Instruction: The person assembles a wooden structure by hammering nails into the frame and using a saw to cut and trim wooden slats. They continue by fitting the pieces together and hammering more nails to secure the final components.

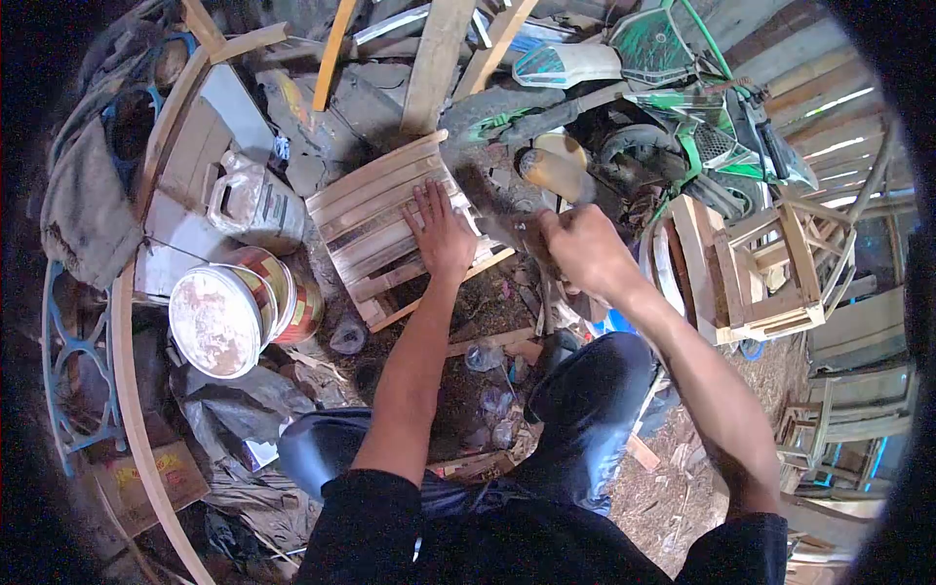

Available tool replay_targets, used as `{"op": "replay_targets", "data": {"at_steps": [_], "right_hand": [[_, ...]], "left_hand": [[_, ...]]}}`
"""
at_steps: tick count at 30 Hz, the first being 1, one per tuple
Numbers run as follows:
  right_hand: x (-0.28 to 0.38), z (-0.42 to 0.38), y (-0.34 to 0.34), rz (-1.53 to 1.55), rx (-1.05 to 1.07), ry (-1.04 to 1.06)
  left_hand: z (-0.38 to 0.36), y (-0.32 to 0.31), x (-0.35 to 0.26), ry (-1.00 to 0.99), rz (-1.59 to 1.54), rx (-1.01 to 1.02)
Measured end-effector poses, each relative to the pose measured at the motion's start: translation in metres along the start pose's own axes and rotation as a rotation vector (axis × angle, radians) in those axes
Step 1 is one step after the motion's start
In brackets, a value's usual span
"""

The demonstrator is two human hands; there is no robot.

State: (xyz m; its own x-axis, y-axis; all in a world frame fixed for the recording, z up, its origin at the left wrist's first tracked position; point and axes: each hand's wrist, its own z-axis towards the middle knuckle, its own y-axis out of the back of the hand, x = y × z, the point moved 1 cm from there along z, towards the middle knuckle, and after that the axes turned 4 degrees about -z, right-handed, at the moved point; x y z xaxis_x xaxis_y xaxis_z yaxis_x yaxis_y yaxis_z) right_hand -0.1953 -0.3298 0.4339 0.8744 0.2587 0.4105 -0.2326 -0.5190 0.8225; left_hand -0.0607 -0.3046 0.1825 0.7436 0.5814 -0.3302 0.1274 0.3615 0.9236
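A slatted wooden panel (363, 210) lies tilted in front of my knees, its pale strips side by side on a frame. My left hand (444, 232) rests flat on top of it near the right side, fingers spread over the slats. To the right of the panel, my right hand (585, 252) is closed in a fist round the handle of what looks like a handsaw (509, 230). The blade is smeared by motion and reaches left to the slat ends at the panel's right edge.
Left stand a paint bucket (216, 322) with a whitened lid and a plastic jerrycan (255, 207). A green-and-white motorbike (673, 117) is at the back right, beside a small wooden frame (770, 263). Planks (439, 63) lean at the back; scraps and shavings litter the ground.
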Motion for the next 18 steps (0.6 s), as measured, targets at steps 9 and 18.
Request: {"op": "replay_targets", "data": {"at_steps": [9, 18], "right_hand": [[-0.008, 0.022, 0.001, 0.209, 0.053, -0.024], [-0.038, 0.055, -0.095, 0.093, -0.133, 0.084]], "left_hand": [[-0.004, 0.000, 0.006, -0.020, -0.051, -0.015], [-0.007, -0.007, 0.003, -0.050, 0.107, 0.033]]}}
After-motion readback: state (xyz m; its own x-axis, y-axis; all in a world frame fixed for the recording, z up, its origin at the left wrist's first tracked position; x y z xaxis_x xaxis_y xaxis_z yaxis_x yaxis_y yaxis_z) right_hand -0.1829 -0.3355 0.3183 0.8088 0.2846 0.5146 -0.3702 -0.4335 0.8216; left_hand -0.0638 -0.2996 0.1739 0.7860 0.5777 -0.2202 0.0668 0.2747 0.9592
